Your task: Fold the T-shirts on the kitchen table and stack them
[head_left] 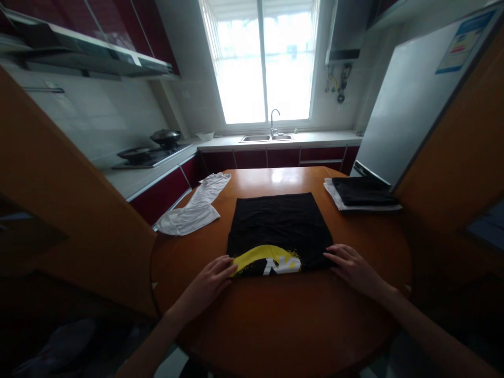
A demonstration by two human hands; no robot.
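A black T-shirt (275, 220) lies folded into a near-rectangle in front of me, its lower part turned over to show a yellow and white print. At its near left corner, the fingers of my left hand (211, 281) close on the cloth beside the yellow band. My right hand (354, 270) has its fingers on the near right corner, thumb side low against the edge. The fingertips of both hands are partly hidden in the dark fabric.
The garment rests on a round-ended wooden table (283, 320). A crumpled white garment (192, 207) lies at the left, and a stack of folded black and white clothes (364, 193) at the right. Beyond stand a counter with a sink (256, 138), a stove (157, 156) and a fridge (409, 100).
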